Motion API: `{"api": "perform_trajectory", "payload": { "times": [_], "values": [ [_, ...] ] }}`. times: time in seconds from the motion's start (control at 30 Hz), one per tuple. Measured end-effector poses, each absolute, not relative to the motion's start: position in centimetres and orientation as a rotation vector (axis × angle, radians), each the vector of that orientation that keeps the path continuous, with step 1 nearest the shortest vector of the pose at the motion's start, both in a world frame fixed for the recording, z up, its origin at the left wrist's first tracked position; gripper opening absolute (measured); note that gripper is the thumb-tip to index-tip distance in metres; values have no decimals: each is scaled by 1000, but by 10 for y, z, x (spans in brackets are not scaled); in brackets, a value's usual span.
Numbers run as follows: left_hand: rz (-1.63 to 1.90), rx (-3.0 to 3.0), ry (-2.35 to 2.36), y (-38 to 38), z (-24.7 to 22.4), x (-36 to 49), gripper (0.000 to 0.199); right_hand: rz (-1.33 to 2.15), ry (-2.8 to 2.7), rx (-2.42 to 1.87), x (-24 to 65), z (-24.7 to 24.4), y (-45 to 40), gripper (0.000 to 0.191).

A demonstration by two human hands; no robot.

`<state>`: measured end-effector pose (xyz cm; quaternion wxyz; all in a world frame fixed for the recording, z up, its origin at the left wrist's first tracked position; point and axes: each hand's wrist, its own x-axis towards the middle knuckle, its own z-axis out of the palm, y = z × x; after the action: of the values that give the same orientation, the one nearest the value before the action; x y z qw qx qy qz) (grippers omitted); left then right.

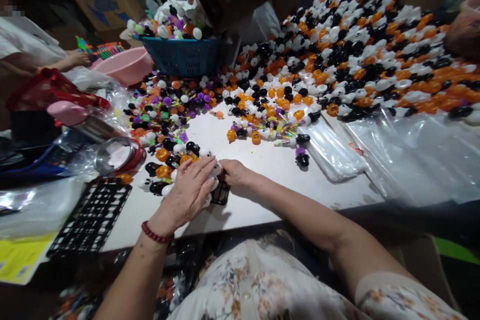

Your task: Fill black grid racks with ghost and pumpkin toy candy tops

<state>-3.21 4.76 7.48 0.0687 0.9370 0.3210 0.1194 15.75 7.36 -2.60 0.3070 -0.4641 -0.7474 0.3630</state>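
Note:
My left hand (190, 191), with a dark red bead bracelet on its wrist, lies flat with fingers stretched over white, black and orange figures (163, 171). My right hand (237, 174) is closed at the edge of a small black grid basket (220, 194), its fingertips partly hidden beside white figures. The basket sits on the white table (210, 135), partly under my left hand. Behind my hands lie pumpkin and ghost figures (255, 137), some with colourful sticks.
A large heap of figures (345, 45) fills the back right. Clear plastic bags (333, 155) lie right. A blue basket (180, 55), pink basin (129, 66), flask (86, 122) and black grid tray (90, 215) are left. Another person (30, 40) is at the far left.

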Motion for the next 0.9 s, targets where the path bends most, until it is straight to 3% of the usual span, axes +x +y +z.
{"api": "perform_trajectory", "payload": {
  "times": [0.13,0.27,0.47,0.9],
  "values": [
    [367,2813,969,49,75,-32,44,1077,-1892,-1111,162,-17,73,23],
    [376,2790,998,49,74,-31,46,1183,-1741,-1157,163,-21,75,9],
    [371,2771,1001,49,75,-32,48,1486,-1327,-1104,159,-35,74,22],
    [385,2759,1015,50,74,-32,44,1094,-1793,-1372,161,-19,63,33]
  ]
}}
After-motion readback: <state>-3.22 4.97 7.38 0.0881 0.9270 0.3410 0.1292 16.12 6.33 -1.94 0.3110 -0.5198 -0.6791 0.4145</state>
